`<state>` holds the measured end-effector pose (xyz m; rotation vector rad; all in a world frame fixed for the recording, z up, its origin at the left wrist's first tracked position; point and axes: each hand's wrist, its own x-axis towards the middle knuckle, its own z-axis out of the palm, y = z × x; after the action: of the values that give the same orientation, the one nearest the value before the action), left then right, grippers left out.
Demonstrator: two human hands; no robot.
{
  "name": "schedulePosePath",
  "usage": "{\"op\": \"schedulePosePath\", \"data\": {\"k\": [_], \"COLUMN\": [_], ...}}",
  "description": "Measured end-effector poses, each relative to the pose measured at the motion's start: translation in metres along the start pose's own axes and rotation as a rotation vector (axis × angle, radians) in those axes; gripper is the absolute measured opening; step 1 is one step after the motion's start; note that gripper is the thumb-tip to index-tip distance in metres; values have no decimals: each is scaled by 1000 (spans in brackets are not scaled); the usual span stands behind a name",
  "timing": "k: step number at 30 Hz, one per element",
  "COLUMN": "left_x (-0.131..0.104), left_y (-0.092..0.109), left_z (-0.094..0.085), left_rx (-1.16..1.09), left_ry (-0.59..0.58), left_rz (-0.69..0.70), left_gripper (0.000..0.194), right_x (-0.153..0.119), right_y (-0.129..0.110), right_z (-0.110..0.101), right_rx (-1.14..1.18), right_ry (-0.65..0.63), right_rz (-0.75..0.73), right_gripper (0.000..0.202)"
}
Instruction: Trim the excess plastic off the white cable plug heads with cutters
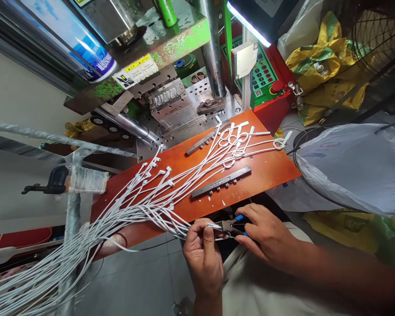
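Observation:
My left hand (204,250) is closed, its thumb and fingers pinching a white cable (212,225) near its end. In my right hand (266,232) is a pair of cutting pliers (228,225) with blue handles. The jaws of the pliers meet the cable end just right of my left thumb. From the left, a thick bundle of white cables (118,224) runs across the orange board (266,171), many with white plugs on their ends. Two metal mould bars (222,181) with small pegs lie on the board, white scraps close to the nearer one.
Behind the board stands a press with a metal mould block (169,103) and steel columns (213,57). A red and green control panel (265,79) is at its right. A bag-lined bin (352,166) stands right; a wrapped pole (71,219) with a clamp (49,181) stands left.

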<state>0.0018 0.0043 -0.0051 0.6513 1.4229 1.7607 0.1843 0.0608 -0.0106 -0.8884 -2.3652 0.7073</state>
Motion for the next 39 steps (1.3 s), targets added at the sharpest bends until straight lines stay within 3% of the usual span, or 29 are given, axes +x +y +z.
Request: {"op": "schedulePosePath", "data": {"k": [8, 12, 15, 18, 22, 28, 34, 39], "left_x": [-5, 0, 6, 10, 10, 6, 9, 10], "left_y": [-8, -2, 0, -3, -10, -11, -13, -15], "left_z": [-5, -10, -19, -27, -28, -15, -15, -18], "left_rx": [92, 180, 416, 560, 507, 313, 321, 341], "left_ry": [10, -116, -219, -248, -229, -187, -194, -234], "left_rz": [32, 20, 138, 252, 218, 133, 189, 270], "left_gripper": [16, 23, 33, 36, 41, 47, 46, 43], "right_x": [5, 2, 1, 2, 2, -1, -1, 2], "right_y": [-1, 0, 0, 0, 3, 7, 6, 2], "right_z": [2, 0, -2, -3, -4, -6, -12, -16], "right_rx": [-60, -20, 19, 38, 119, 367, 129, 12], "right_ry": [50, -10, -33, -36, -78, -146, -89, -58], "right_rz": [-21, -5, -16, -22, -18, 82, 27, -39], "right_gripper": [28, 32, 38, 46, 50, 55, 57, 45]}}
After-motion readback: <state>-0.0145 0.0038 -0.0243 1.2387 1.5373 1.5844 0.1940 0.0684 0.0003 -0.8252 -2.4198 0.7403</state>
